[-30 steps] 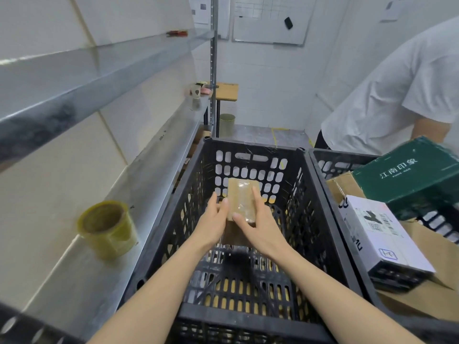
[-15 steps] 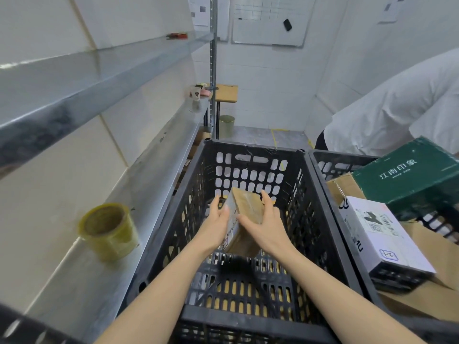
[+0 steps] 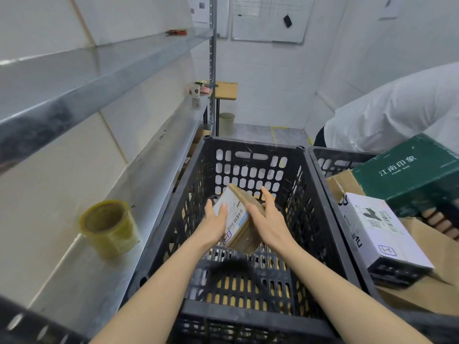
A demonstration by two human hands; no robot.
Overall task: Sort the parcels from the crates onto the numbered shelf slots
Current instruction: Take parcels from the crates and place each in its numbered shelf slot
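Parcel (image 3: 239, 214), held tilted inside black crate (image 3: 250, 145) between both hands: left hand (image 3: 213, 225) grips its labelled face, right hand (image 3: 269, 224) its brown side; long axis points away; shelf (image 3: 159, 157) lies leftward, nearer the left hand.

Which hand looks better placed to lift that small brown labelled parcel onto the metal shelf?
Probably the left hand: it holds the small brown cardboard parcel on the side facing the metal shelf, which runs along the left. The right hand grips the far side.
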